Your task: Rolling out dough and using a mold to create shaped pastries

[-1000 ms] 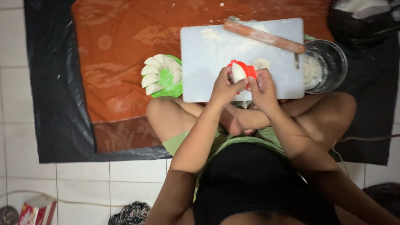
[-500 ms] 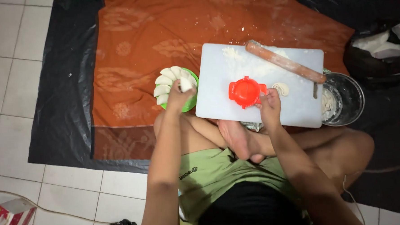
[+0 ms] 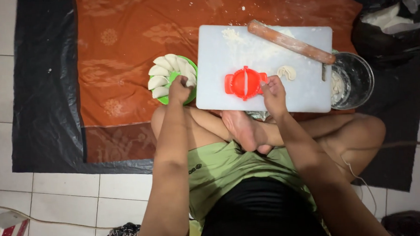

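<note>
Floor tiles border a black sheet and an orange cloth where the person sits cross-legged. Left hand [image 3: 179,87] has its fingers curled down on a folded dumpling at the green plate [image 3: 190,96]; whether they still pinch it I cannot tell. Right hand [image 3: 273,89] has its fingertips touching the right edge of the red dumpling press [image 3: 245,83], which lies open, hinge line running away from the body, on the white board [image 3: 284,98]. 1 shaped dumpling [image 3: 287,72] lies just right of the press, and the rolling pin [image 3: 290,42] lies slanted beyond.

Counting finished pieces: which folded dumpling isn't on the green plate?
The lone pale folded dumpling lying on the white cutting board, right of the red dumpling press; the others fan around the green plate.
</note>
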